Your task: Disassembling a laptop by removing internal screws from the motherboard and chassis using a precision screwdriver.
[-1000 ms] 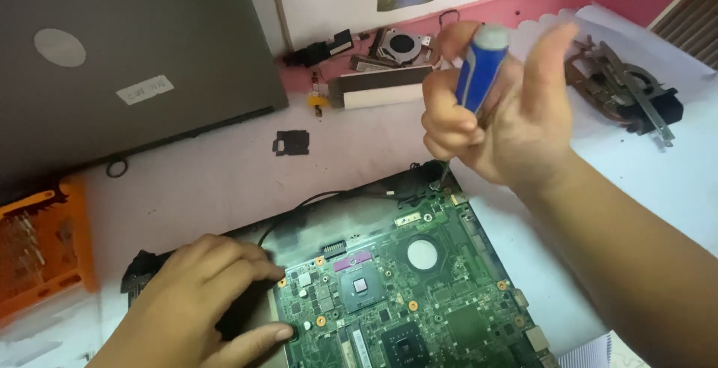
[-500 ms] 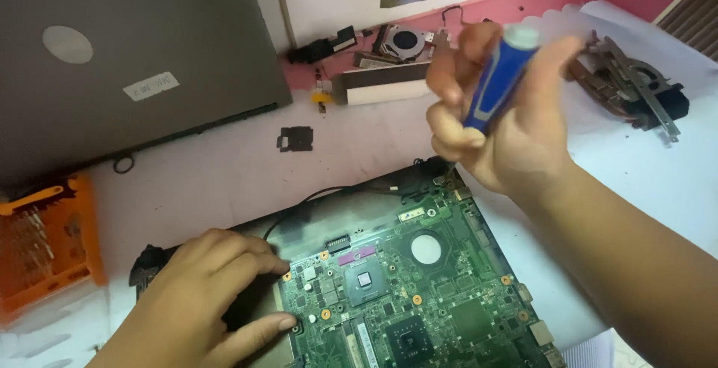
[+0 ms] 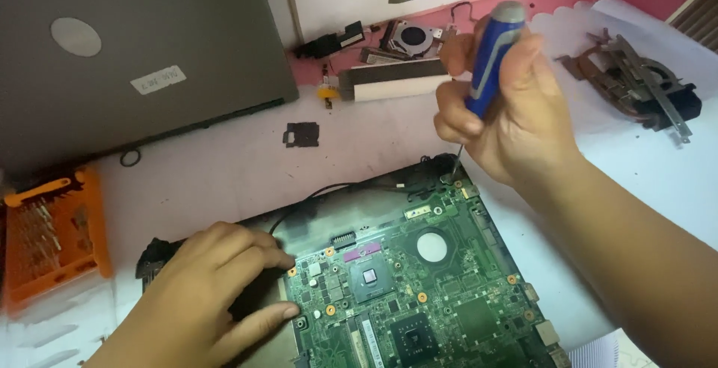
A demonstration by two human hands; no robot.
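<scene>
Your right hand is wrapped tight around a blue screwdriver. All your fingers are curled shut on its handle. The screwdriver stands almost straight up and down, leaning a little, with its grey cap on top and its thin metal tip pointing down. The tip sits right at the top right corner of the green circuit board, by a small screw hole on the edge. I cannot tell if the tip is touching the screw or just above it.

The board lies flat in the dark laptop base, below and a bit to the left of your right hand. It is tilted on the table, with its long side running from the far corner down toward you.

Your left hand lies flat and loose on the near left side of the board. Its fingers are spread a little and press down on the board's edge and the base. It holds nothing.

Your right hand is the one nearer the corner screw. Your left hand is well apart from it, on the other side of the board
</scene>
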